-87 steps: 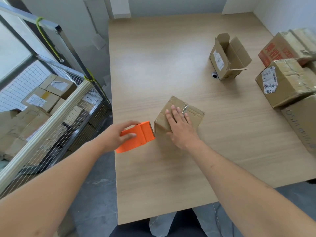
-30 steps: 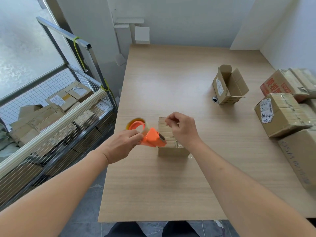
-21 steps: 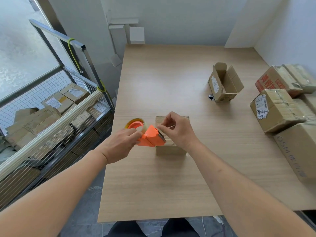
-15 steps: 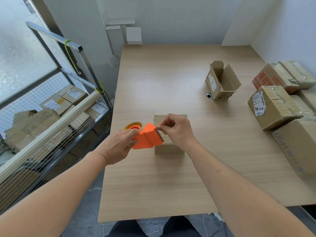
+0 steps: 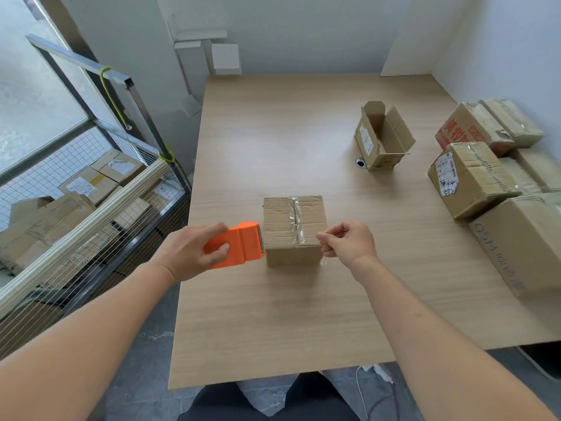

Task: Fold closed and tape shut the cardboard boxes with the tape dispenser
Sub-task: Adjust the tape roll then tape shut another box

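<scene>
wooden table [image 5: 303, 123], pale grain, filling most of the view. wire cage cart [image 5: 91, 208] off its left edge, loaded with cardboard boxes. stack of taped cartons [image 5: 485, 183] crowded along the table's right edge, nearest one with writing on its side. open box [image 5: 381, 136] well back on the right half of the table, flaps up, label on its left side, small round dark thing just beside its near-left corner.

small closed box [image 5: 293, 230] near the middle of the table, flaps folded shut, strip of clear tape running front to back along the top seam. left arm and right arm reaching in from the bottom corners.

orange tape dispenser [image 5: 239, 249] touching the box's left side at its near top edge, gripped in left hand [image 5: 189, 253], thumb on top, fingers wrapped round the body. tape roll hidden behind the hand.

right hand [image 5: 347, 241] just off the box's right side, thumb and forefinger pinched together on a clear tape end [image 5: 322, 245], other fingers curled. tape barely visible across the box's near top edge; cannot tell whether stuck down there.
</scene>
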`<action>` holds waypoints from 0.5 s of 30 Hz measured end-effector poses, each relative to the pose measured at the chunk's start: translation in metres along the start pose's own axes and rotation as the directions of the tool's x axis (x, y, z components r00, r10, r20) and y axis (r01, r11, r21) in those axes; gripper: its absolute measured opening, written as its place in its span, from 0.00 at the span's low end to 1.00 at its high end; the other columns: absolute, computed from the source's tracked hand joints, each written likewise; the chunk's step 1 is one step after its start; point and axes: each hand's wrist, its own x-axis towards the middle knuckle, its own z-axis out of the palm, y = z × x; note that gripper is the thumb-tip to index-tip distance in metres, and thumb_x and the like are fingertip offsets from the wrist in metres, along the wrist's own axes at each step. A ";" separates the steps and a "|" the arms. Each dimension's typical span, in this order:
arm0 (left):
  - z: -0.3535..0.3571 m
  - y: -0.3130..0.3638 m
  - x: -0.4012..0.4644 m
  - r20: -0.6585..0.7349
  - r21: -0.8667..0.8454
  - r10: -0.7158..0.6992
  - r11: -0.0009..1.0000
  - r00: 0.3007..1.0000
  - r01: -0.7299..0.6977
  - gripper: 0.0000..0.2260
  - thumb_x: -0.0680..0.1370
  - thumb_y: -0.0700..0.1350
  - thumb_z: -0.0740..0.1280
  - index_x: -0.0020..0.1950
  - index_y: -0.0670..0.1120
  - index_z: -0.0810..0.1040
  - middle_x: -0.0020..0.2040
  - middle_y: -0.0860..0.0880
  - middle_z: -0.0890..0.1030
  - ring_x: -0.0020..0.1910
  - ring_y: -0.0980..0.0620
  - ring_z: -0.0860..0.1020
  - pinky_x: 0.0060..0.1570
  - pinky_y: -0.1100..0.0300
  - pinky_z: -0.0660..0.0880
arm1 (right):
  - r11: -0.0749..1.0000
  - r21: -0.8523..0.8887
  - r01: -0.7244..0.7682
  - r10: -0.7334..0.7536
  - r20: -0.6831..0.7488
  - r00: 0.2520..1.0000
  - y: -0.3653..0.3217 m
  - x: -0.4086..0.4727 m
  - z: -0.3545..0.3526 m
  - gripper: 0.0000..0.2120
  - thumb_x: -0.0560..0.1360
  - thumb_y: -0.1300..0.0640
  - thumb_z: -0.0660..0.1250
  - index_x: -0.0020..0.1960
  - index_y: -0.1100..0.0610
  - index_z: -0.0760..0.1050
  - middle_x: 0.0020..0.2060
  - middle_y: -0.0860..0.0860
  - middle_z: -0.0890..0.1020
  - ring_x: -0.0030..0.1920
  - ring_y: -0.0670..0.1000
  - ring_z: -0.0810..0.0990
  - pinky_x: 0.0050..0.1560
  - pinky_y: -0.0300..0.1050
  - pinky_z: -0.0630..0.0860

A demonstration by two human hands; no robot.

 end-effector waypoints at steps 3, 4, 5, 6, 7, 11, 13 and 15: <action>0.004 -0.004 -0.002 0.024 -0.014 -0.019 1.000 1.000 0.020 0.17 0.76 0.66 0.57 0.57 0.57 0.71 0.38 0.57 0.77 0.35 0.55 0.76 0.37 0.52 0.78 | 0.999 -0.035 -0.024 0.025 0.030 0.999 0.010 -0.004 -0.012 0.09 0.71 0.64 0.79 0.42 0.64 0.79 0.34 0.58 0.86 0.30 0.53 0.84 0.35 0.47 0.84; 0.006 -0.003 -0.001 0.029 -0.028 -0.022 0.999 0.999 0.023 0.18 0.76 0.67 0.58 0.57 0.57 0.72 0.38 0.57 0.77 0.35 0.55 0.76 0.38 0.52 0.78 | 0.999 -0.028 -0.034 0.035 0.035 0.999 0.013 -0.004 -0.013 0.08 0.72 0.64 0.79 0.43 0.64 0.79 0.35 0.58 0.86 0.30 0.52 0.83 0.36 0.47 0.84; 0.008 -0.002 0.000 0.036 -0.041 -0.022 0.999 0.999 0.024 0.18 0.76 0.68 0.58 0.56 0.57 0.72 0.38 0.57 0.77 0.35 0.55 0.77 0.38 0.52 0.78 | 0.999 -0.017 -0.047 0.048 0.041 0.998 0.015 -0.005 -0.013 0.07 0.73 0.64 0.77 0.43 0.64 0.80 0.37 0.59 0.86 0.31 0.52 0.83 0.36 0.47 0.84; 0.010 -0.002 0.002 0.047 -0.050 -0.021 0.998 0.999 0.024 0.19 0.75 0.69 0.59 0.56 0.56 0.73 0.39 0.57 0.78 0.36 0.55 0.78 0.38 0.52 0.79 | 0.998 -0.012 -0.060 0.060 0.048 0.997 0.017 -0.004 -0.014 0.06 0.75 0.63 0.76 0.44 0.63 0.80 0.38 0.59 0.87 0.31 0.53 0.83 0.37 0.47 0.84; 0.012 -0.001 0.004 0.060 -0.056 -0.022 0.998 0.998 0.025 0.20 0.75 0.70 0.60 0.56 0.56 0.73 0.39 0.57 0.79 0.36 0.55 0.78 0.39 0.52 0.79 | 0.998 -0.016 -0.068 0.069 0.050 0.996 0.019 -0.004 -0.015 0.05 0.76 0.63 0.75 0.44 0.63 0.80 0.39 0.59 0.87 0.32 0.53 0.83 0.36 0.47 0.84; 0.020 0.002 0.013 0.098 -0.068 -0.041 0.997 0.994 0.048 0.17 0.77 0.67 0.64 0.56 0.57 0.73 0.42 0.56 0.80 0.39 0.53 0.79 0.41 0.50 0.80 | 0.992 -0.109 -0.064 0.062 -0.016 0.998 0.024 0.004 -0.018 0.04 0.76 0.63 0.74 0.44 0.62 0.81 0.36 0.54 0.87 0.29 0.52 0.83 0.34 0.46 0.84; 0.024 0.004 0.015 0.103 -0.078 -0.054 0.995 0.993 0.062 0.16 0.78 0.66 0.65 0.56 0.56 0.73 0.42 0.56 0.80 0.39 0.53 0.79 0.40 0.50 0.79 | 0.986 -0.159 -0.055 0.050 -0.037 0.998 0.025 0.007 -0.016 0.04 0.75 0.63 0.75 0.44 0.61 0.81 0.35 0.52 0.87 0.28 0.51 0.83 0.32 0.44 0.83; 0.028 0.004 0.017 0.096 -0.086 -0.070 0.993 0.993 0.078 0.16 0.78 0.66 0.66 0.55 0.56 0.73 0.41 0.56 0.80 0.38 0.54 0.78 0.39 0.50 0.79 | 0.978 -0.205 -0.045 0.038 -0.038 0.999 0.025 0.010 -0.016 0.04 0.75 0.61 0.75 0.44 0.60 0.81 0.35 0.51 0.87 0.28 0.51 0.84 0.28 0.40 0.81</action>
